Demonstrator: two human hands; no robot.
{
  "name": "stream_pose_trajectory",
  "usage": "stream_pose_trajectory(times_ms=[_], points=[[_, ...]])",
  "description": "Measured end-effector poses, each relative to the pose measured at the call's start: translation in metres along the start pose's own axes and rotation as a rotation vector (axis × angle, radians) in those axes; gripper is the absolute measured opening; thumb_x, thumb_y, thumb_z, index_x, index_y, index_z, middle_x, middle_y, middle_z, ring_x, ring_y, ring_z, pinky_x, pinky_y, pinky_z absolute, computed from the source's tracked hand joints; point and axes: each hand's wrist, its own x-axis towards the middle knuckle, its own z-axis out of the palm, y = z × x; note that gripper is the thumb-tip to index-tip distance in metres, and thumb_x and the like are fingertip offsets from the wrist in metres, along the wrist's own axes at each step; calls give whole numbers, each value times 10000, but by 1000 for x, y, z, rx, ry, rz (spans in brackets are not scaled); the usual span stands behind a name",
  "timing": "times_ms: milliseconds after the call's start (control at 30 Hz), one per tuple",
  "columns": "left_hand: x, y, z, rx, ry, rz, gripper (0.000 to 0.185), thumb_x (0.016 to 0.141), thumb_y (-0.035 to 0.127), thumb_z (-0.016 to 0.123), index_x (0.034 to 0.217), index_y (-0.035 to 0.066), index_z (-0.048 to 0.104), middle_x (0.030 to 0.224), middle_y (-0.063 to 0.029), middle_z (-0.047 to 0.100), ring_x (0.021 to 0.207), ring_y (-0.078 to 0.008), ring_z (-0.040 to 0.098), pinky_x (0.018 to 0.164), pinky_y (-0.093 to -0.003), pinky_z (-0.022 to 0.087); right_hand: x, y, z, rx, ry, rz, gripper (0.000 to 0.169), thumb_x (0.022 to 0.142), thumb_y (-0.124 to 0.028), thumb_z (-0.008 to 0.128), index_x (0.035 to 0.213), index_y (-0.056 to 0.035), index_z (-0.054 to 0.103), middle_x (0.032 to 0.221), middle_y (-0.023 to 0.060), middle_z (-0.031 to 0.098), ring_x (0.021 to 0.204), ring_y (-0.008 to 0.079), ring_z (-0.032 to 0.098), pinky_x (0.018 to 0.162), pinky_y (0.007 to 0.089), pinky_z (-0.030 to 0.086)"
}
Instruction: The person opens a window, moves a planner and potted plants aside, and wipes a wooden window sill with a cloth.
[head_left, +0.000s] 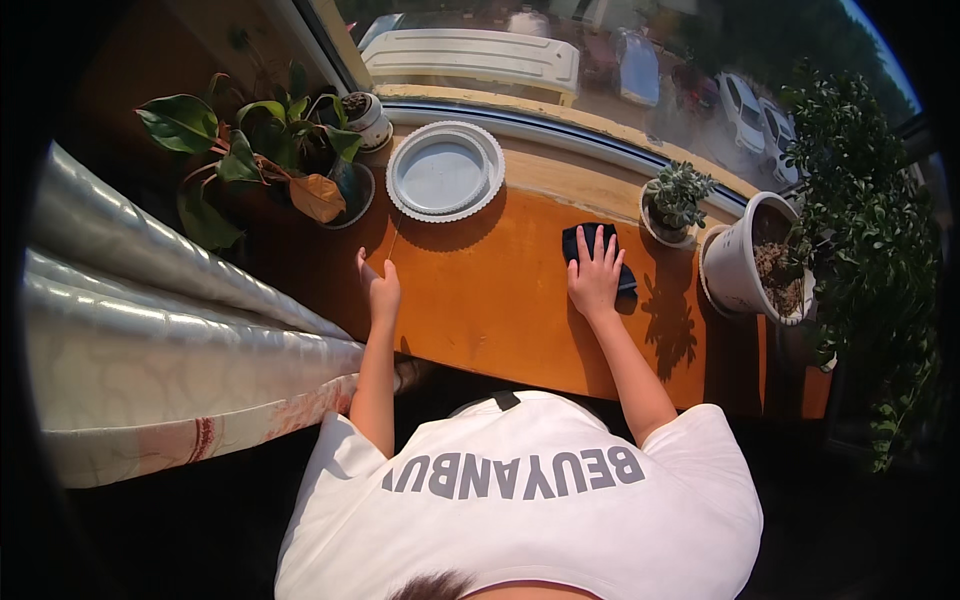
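Observation:
My right hand lies palm down with spread fingers on a folded dark blue cloth, pressing it flat against the orange-brown wooden sill board. To the left, my left hand is held edge-on over the board, its thumb apart from the fingers. A thin line runs from near that thumb towards the saucers; I cannot tell whether it is a thread or a mark. Beyond the left hand sit two stacked white plastic plant saucers with scalloped rims, a smaller one inside a larger one.
Left stand a broad-leaved potted plant, a small white pot and a pale curtain. On the right are a potted succulent, a tilted white pot with soil and a leafy trailing plant. The window frame bounds the back.

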Motion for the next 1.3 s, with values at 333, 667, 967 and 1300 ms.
stream_pose_trajectory(times_ms=[333,667,967,1300], points=[[-56,-82,-51,406,64,-162,716,954,348,564,1498,-28,286,1515,-268,345,1403,-403,326,1173,-436,258,-13,-143,6,283,-159,-442,551,882,-302,608,1420,-235,510,1547,148,365,1438,437,265,1163,627,173],[-22,-137,-82,352,247,-66,674,961,197,543,1447,-161,244,1486,-379,277,1370,-481,320,1175,-481,223,-151,93,-113,166,-348,-270,578,802,-153,607,1373,-230,574,1529,135,406,1423,431,312,1179,595,185],[-16,-101,-49,423,371,-247,644,984,305,498,1412,-150,339,1488,-399,269,1404,-508,277,1198,-497,212,-106,10,-69,42,-264,-218,609,843,-152,563,1444,-219,496,1577,151,303,1458,439,216,1170,621,142],[-15,-78,-48,346,424,-136,529,979,188,467,1402,-116,373,1473,-390,293,1373,-525,310,1158,-523,274,39,-324,80,189,-47,-656,588,877,-339,580,1440,-197,487,1533,204,361,1436,473,254,1141,673,148]])
